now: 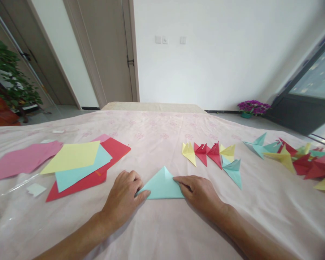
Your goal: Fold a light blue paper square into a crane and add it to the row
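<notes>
A light blue paper triangle (pixel 162 186) lies folded on the pink cloth in front of me. My left hand (pixel 124 196) presses its left corner, fingers curled under and thumb on the paper's bottom edge. My right hand (pixel 199 191) rests on its right corner, fingers pressed together flat along the fold. Both hands touch the same sheet.
A stack of flat sheets, yellow (pixel 73 156), blue, red (pixel 115 148) and pink (pixel 21 159), lies to the left. Several folded paper figures (pixel 213 153) stand behind the triangle, and more (pixel 300 157) at the right. The pink tablecloth (pixel 157 130) covers the table. A door and plants stand beyond.
</notes>
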`<state>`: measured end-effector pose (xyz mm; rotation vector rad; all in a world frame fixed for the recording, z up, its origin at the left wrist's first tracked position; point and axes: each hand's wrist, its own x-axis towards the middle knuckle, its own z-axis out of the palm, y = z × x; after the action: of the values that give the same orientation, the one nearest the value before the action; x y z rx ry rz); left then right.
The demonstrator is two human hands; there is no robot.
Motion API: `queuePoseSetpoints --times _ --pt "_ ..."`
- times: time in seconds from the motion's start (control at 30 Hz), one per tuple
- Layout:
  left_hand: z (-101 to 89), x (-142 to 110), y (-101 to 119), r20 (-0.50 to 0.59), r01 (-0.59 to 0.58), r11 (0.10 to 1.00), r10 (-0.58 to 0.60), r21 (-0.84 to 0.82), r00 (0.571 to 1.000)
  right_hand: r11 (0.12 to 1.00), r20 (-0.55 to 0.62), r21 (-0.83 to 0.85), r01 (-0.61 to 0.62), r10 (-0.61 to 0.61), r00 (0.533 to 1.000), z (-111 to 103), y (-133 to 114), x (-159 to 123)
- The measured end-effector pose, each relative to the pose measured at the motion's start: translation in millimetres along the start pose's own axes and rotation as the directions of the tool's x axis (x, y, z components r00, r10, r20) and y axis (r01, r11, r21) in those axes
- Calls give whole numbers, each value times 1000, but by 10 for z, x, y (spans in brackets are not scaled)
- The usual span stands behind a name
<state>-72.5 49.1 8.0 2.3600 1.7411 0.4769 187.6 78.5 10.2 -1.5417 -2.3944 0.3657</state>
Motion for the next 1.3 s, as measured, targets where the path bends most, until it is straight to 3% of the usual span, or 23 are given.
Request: queuePoseSetpoints --times 0.67,1.1,1.3 --pt "56 -2 29 -74 1 1000 0 19 997 997 -18 -73 26 -27 999 8 -14 11" --pt "72 -25 32 -176 -23 998 33 57 984 963 0 -256 89 -92 996 -13 -71 0" --pt "52 -69 54 -246 -273 957 290 100 925 936 -41 -324 139 -161 986 -16 -102 2"
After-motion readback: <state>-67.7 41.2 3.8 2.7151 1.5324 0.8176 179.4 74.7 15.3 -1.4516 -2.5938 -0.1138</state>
